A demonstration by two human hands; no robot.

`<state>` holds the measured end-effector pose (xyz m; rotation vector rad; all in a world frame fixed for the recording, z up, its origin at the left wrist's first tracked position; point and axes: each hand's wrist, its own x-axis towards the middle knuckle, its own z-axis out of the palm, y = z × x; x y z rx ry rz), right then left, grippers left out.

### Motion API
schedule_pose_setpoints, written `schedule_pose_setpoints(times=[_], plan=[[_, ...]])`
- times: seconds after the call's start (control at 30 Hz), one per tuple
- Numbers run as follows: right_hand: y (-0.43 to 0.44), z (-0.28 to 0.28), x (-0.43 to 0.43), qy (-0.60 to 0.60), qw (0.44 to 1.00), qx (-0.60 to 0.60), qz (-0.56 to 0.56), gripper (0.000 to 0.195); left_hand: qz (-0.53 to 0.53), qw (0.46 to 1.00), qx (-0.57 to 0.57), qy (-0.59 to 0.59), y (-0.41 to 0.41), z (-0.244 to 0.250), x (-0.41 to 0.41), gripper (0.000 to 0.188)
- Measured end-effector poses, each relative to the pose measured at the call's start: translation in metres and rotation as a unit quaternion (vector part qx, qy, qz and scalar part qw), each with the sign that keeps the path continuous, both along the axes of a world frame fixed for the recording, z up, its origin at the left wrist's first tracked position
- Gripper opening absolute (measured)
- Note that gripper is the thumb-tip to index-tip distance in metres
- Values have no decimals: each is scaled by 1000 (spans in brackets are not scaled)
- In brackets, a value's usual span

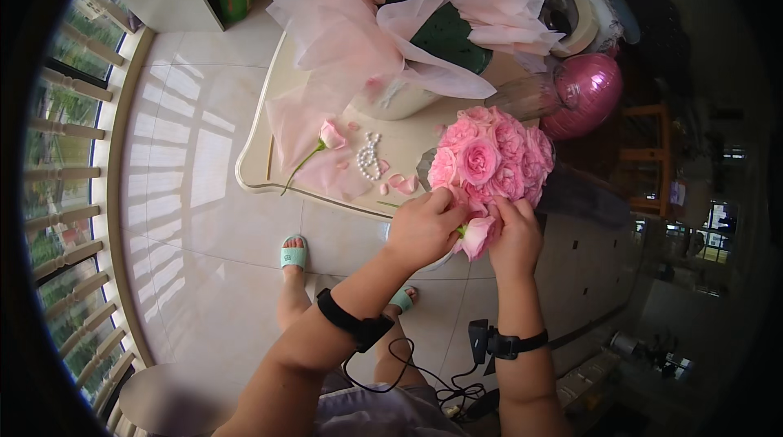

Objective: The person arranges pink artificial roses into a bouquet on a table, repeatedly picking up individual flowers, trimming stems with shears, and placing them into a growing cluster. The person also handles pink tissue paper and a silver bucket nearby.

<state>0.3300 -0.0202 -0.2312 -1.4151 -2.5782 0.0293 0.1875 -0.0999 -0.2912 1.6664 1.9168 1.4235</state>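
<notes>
A dense cluster of pink roses (480, 159) stands at the table's near right corner. At its near side, a paler pink rose (477, 238) tilts toward me, with a bit of green at its base. My left hand (425, 229) pinches this rose near its base. Against its petals from the other side, my right hand (517, 241) has its thumb and fingers curled. What holds the cluster is mostly hidden; a piece of faceted clear glass (426, 163) shows on the left.
On the cream table (254, 162) lie a cut rose (332, 134), a pearl string (368, 159) and loose petals (402, 184). Pink wrapping sheets (348, 39) spread behind, around a dark green block (452, 39). A glass vase (523, 97) lies near a pink balloon (584, 94). Cables (456, 385) hang below my forearms.
</notes>
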Motion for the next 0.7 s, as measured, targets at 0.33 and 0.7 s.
schedule_pose_setpoints(times=[0.33,0.7], plan=[[7,-1,-9,-31,997,22,67,24,-5,1000,10,8,-10,-7,1,43],[21,-13,-5,-72,984,73,147,21,11,999,-32,-5,-13,-8,4,43]])
